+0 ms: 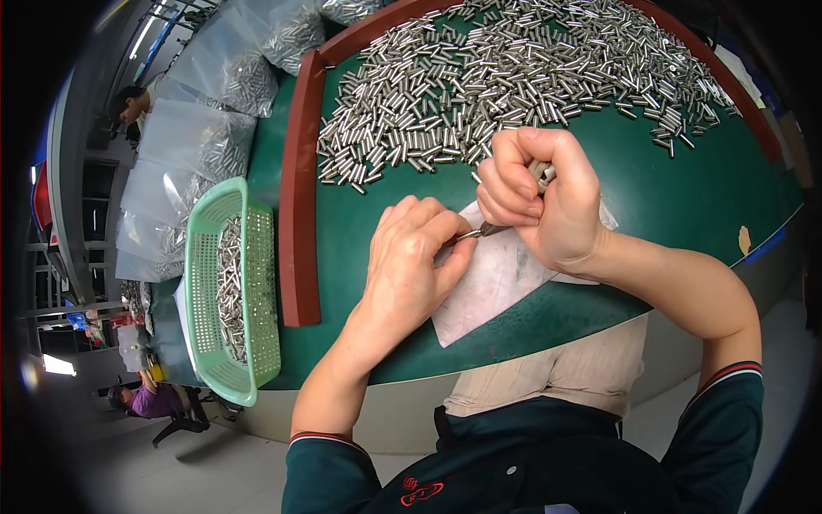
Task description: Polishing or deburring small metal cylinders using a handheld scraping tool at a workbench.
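My left hand (415, 248) is closed, with thumb and forefinger pinching a small shiny metal pin (470, 234). My right hand (548, 197) makes a fist around what looks like a pair of pliers (488, 230). Their dark metal tip shows between the two hands and touches the pin's end, while pale handle ends poke out above the fist. Most of the tool is hidden by the fingers. Under both hands lies a stained whitish cloth (488, 295). Just beyond them, a wide heap of short metal pins (479, 86) covers the green tabletop (377, 248).
A dark red wooden rail (300, 214) borders the heap on the left. Beside it stands a green plastic basket (263, 325) holding metal pins. Several clear bags of pins (227, 77) line the far left. Other people (154, 400) are in the left background.
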Demonstrator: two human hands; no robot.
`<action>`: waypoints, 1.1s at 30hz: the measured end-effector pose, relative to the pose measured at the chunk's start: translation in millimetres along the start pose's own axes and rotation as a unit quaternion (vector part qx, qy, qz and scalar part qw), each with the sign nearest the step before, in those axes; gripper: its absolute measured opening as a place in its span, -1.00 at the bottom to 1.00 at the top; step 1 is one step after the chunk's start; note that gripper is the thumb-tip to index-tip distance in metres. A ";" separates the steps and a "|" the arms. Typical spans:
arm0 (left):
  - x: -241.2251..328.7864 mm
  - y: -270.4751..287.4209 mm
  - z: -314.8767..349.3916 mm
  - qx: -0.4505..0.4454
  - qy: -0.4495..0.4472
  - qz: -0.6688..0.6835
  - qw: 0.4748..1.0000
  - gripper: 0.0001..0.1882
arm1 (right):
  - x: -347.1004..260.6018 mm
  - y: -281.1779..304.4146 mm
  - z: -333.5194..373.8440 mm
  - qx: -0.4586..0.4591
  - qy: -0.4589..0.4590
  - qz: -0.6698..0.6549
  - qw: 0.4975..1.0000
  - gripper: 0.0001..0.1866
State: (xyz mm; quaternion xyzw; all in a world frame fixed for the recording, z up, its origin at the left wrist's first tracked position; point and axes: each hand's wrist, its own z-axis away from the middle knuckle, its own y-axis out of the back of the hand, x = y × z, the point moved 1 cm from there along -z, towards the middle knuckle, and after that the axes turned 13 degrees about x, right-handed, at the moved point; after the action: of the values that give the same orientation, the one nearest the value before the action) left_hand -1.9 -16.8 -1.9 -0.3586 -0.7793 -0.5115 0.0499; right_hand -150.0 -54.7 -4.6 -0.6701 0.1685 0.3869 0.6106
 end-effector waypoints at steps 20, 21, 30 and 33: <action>4.5 1.0 -1.4 -0.010 -0.022 -0.039 0.999 -0.92 | 6.5 -3.4 1.7 -0.008 0.027 0.062 0.998 -0.62; 4.1 1.7 -1.5 -0.010 -0.014 -0.029 0.999 -0.92 | 5.6 -3.7 1.8 -0.010 0.027 0.067 0.997 -0.62; -10.2 8.2 -5.0 -0.007 0.178 0.273 0.945 -0.89 | 1.5 -0.1 -0.6 -0.006 0.002 0.054 0.999 -0.62; -12.1 3.9 -3.3 0.020 0.290 0.345 0.893 -0.87 | 1.6 1.2 -1.4 0.000 -0.002 0.051 0.999 -0.63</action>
State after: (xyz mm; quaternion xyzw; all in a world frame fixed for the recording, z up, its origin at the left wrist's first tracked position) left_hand 8.5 -24.9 -2.8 -0.4397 -0.5676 -0.5277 0.4540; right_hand -149.4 -55.8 -6.7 -0.6596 0.2012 0.4195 0.5902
